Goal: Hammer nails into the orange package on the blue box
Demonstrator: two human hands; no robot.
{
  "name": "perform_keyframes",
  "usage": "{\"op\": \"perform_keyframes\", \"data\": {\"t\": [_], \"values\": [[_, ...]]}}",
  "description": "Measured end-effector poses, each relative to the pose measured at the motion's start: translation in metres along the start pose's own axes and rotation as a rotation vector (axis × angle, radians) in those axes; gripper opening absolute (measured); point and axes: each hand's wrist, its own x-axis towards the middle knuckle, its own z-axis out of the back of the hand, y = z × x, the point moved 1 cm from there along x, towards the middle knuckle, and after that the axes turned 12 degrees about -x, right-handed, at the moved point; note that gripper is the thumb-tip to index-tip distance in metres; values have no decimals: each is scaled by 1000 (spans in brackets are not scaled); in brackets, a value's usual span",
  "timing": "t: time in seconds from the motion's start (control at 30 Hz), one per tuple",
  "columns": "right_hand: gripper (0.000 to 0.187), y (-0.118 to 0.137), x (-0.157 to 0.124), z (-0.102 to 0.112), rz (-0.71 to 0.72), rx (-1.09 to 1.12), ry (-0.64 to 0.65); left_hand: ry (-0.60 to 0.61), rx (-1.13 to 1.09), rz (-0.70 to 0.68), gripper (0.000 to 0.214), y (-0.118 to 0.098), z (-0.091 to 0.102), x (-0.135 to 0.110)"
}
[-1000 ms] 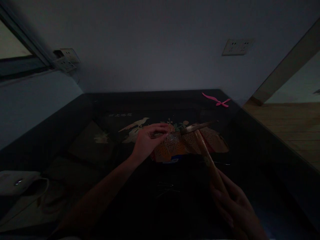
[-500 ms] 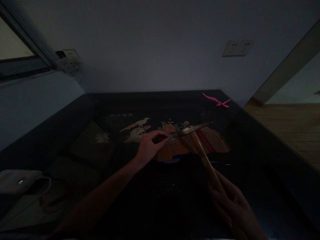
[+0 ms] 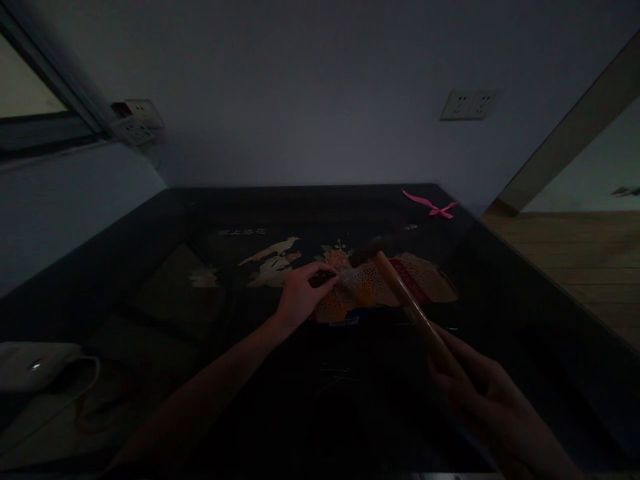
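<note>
The right hand [image 3: 480, 393] grips a wooden-handled hammer [image 3: 405, 300], its head over the perforated orange sheet [image 3: 425, 280]. The left hand [image 3: 300, 300] pinches a small dark tool [image 3: 323, 277] there. Pale characters [image 3: 241, 231] on the table [image 3: 300, 207] are too blurred to read.

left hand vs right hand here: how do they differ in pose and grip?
Left hand is reached out, fingers at the edge of the spotted orange sheet; right hand is pulled back near the camera, off the sheet. Left hand pinches a small dark piece with its fingertips; right hand wraps a full grip round a wooden handle that slants over the sheet. Both are bare, closed on something, above the dark table.
</note>
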Motion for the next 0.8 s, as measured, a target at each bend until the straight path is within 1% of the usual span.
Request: {"op": "perform_keyframes", "data": {"t": [0.13,0.2,0.27,0.37,0.47,0.63,0.8], "values": [[64,27,-6,4,41,-193,58,-3,24,12,8,2,-1,-1],[60,39,-6,5,83,-319,99,-8,31,25,9,3,-1,-1],[57,46,-5,6,118,-437,160,-19,45,38,8,3,-1,-2],[61,47,-2,11,155,-559,228,-27,61,38,8,3,-1,-2],[65,45,-4,13,157,-570,221,-32,61,36,8,1,-2,-2],[60,46,-10,7,117,-520,207,-42,90,58,8,-2,-2,-2],[63,50,-10,4,137,-529,196,-37,83,59,8,0,-2,-2]]}}
